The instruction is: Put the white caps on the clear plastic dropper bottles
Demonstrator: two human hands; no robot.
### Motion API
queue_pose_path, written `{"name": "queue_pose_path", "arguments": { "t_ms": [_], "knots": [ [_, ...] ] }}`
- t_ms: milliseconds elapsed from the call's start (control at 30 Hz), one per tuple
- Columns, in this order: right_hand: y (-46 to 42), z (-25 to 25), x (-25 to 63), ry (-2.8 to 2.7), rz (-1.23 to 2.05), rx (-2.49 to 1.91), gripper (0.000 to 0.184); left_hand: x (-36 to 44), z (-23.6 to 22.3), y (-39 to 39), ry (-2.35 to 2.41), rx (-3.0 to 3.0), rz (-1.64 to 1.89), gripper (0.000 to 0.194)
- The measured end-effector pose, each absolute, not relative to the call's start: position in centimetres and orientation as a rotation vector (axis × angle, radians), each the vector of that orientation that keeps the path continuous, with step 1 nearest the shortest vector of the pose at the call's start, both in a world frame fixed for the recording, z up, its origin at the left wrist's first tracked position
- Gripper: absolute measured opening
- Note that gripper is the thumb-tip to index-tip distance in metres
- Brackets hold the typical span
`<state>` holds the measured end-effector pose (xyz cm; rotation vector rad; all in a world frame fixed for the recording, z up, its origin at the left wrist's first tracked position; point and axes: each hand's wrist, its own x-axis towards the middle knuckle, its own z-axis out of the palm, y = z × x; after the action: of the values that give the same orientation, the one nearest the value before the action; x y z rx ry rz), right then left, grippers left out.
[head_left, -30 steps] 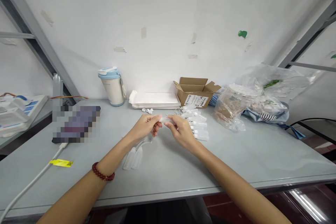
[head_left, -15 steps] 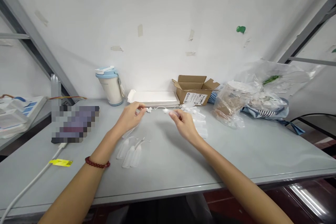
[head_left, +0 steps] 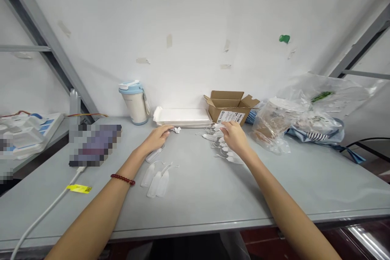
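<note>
My left hand [head_left: 157, 137] reaches to the back of the table, its thumb and fingers pressed together beside several small white caps [head_left: 176, 130]. What its fingertips hold, if anything, is too small to make out. My right hand [head_left: 235, 136] is over a group of small translucent plastic bottles [head_left: 233, 159] with white tops and thin tubes. Its fingers are closed at the base of a bottle [head_left: 210, 137] whose tip points left; the contact is partly hidden. Nearer me lie more translucent bottles [head_left: 163, 184], with another bottle [head_left: 154, 154] partly under my left hand.
Along the wall stand a blue-lidded tumbler [head_left: 134, 103], a stack of white trays [head_left: 184, 115] and an open cardboard box [head_left: 228, 107]. Plastic bags [head_left: 271, 124] sit at right. A blurred-out phone [head_left: 97, 144] with a white cable [head_left: 50, 207] lies at left.
My hands have come apart. My left hand moved back and left to the white caps, and another bottle shows at left. My right hand carried a bottle right to the group by the box.
</note>
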<state>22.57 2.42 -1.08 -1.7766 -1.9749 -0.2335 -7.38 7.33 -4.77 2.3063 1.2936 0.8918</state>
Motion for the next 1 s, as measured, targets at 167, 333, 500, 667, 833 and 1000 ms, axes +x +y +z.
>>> {"name": "queue_pose_path", "arguments": {
  "t_ms": [167, 333, 500, 667, 833, 1000],
  "knots": [
    [2.7, -1.6, 22.5, -2.013, -0.355, -1.857, 0.03, -7.3, -4.9, 7.4, 1.236, 2.299, 0.806, 0.046],
    [2.8, -1.8, 22.7, -1.984, -0.336, -1.922, 0.029, -7.4, -4.9, 7.6, 1.301, 2.31, 0.796, 0.042],
    [3.2, -2.4, 23.0, -1.962, -0.305, -1.861, 0.029, -7.7, -4.4, 7.4, 1.403, 2.343, 0.768, 0.04],
    [3.4, -2.9, 23.2, -1.935, -0.392, -1.826, 0.029, -7.7, -3.8, 7.0, 1.47, 2.309, 0.75, 0.033],
    [3.1, -2.6, 23.0, -1.905, -0.379, -1.694, 0.032, -7.4, -3.1, 6.4, 1.526, 2.159, 0.802, 0.027],
    [2.0, -2.4, 21.3, -1.902, -0.205, -1.407, 0.026, -7.7, -2.7, 6.1, 1.588, 2.022, 0.83, 0.032]
  ]
}}
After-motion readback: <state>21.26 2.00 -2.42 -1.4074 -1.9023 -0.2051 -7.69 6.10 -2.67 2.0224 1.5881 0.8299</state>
